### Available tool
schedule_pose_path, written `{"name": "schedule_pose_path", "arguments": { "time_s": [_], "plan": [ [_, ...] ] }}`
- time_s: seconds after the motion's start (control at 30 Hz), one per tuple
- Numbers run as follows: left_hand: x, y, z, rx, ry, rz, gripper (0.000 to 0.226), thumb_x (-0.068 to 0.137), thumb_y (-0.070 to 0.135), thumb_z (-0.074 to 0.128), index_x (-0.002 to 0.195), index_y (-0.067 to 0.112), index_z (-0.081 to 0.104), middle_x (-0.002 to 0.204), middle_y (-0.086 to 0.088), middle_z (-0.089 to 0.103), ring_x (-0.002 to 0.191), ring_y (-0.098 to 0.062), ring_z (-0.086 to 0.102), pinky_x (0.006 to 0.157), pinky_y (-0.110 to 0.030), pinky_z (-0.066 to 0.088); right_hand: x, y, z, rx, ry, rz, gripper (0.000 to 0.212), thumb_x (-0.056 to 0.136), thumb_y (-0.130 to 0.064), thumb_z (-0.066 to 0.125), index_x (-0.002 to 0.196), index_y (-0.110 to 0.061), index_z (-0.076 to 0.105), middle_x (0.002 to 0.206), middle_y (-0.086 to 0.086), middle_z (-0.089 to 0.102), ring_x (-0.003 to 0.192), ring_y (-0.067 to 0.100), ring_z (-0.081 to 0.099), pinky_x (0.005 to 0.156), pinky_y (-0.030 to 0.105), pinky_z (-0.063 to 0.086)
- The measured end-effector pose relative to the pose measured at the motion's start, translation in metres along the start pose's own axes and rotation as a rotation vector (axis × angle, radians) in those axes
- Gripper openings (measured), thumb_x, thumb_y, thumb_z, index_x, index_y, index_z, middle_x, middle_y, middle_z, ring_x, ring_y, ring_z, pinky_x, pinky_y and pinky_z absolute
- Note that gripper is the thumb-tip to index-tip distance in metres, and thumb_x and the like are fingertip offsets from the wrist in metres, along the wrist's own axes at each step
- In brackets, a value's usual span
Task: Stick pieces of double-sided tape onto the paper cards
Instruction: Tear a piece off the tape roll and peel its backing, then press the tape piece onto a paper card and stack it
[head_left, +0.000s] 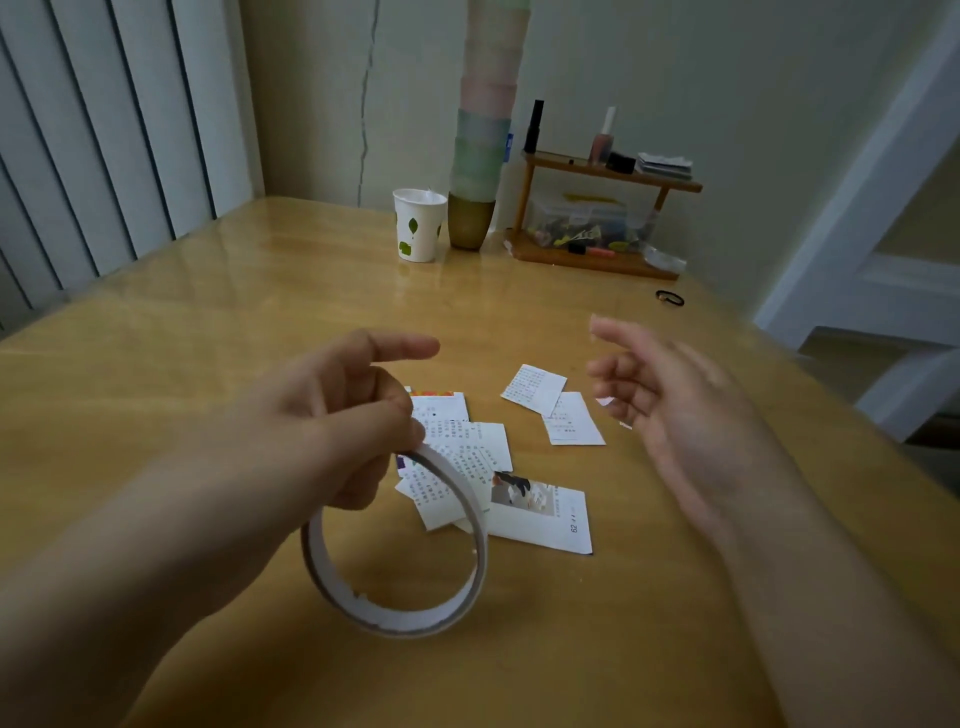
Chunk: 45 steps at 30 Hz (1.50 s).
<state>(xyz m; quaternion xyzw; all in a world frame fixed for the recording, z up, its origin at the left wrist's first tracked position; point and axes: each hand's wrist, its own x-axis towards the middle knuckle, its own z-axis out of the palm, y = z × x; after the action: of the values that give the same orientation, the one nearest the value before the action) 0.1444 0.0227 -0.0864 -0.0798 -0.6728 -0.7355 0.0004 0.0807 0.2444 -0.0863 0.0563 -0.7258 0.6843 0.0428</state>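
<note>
My left hand (332, 415) pinches a white roll of double-sided tape (400, 613) by its top edge, holding it tilted above the wooden table (208, 322). Behind the roll lies a loose pile of printed paper cards (467, 452), with a larger card showing a picture (545, 514) at its near right. Two more cards (533, 388) (571, 421) lie apart to the right. My right hand (670, 410) hovers blurred over the table right of the cards, fingers spread, holding nothing that I can see.
At the table's far side stand a white paper cup with leaf prints (420, 224), a tall stack of coloured cups (483, 156) and a small wooden shelf (597, 208) with bottles and a clear box. A black hair tie (669, 298) lies near the right edge.
</note>
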Motion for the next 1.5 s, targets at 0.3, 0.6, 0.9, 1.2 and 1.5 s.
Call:
{"name": "schedule_pose_path", "arguments": {
  "time_s": [0.3,0.6,0.9,1.2,1.5],
  "plan": [
    [0.004,0.001,-0.003,-0.038,0.211,-0.03,0.028,0.079,-0.004,0.062,0.1,0.014,0.067,0.057,-0.005,0.047,0.044,-0.01,0.033,0.04,-0.018,0.031,0.008,0.027,0.0,-0.833,0.04,-0.025,0.08,0.087,-0.03,0.066,0.15,-0.033,0.016,0.106,-0.013,0.059,0.094,0.002,0.05,0.065,0.007,0.033],
    [0.001,0.006,-0.001,-0.1,0.27,0.035,0.014,0.091,0.006,0.052,0.101,0.011,0.062,0.047,-0.001,0.046,0.039,-0.013,0.038,0.04,-0.023,0.031,0.027,0.013,0.034,-1.206,-0.22,-0.207,0.086,0.091,-0.029,0.059,0.149,-0.039,-0.004,0.121,-0.003,0.061,0.104,0.02,0.058,0.086,0.031,0.048],
    [0.001,0.002,-0.002,-0.008,0.241,0.062,0.021,0.093,0.008,0.05,0.087,0.017,0.068,0.057,-0.007,0.043,0.04,-0.01,0.03,0.038,-0.02,0.029,0.058,0.017,0.054,-1.574,-0.227,-0.346,0.08,0.091,-0.013,0.047,0.149,-0.035,-0.002,0.069,0.001,0.053,0.067,0.023,0.057,0.053,0.031,0.044],
    [-0.006,-0.001,0.005,0.641,0.128,0.211,0.015,0.087,0.029,0.06,0.084,0.043,0.064,0.07,0.012,0.035,0.06,0.009,0.044,0.053,-0.008,0.035,0.013,-0.022,0.029,-0.486,0.026,0.043,0.088,0.08,-0.006,0.068,0.147,-0.039,0.021,0.08,0.001,0.073,0.076,0.014,0.068,0.068,0.026,0.054],
    [-0.014,-0.013,0.015,1.01,-0.249,0.383,0.014,0.085,0.04,0.059,0.082,0.053,0.056,0.09,0.023,0.034,0.086,0.008,0.041,0.063,-0.011,0.035,-0.087,-0.012,-0.009,-0.581,-0.131,0.194,0.091,0.077,-0.003,0.072,0.139,-0.05,0.026,0.073,0.003,0.07,0.059,0.007,0.06,0.058,0.015,0.049]
  ]
}}
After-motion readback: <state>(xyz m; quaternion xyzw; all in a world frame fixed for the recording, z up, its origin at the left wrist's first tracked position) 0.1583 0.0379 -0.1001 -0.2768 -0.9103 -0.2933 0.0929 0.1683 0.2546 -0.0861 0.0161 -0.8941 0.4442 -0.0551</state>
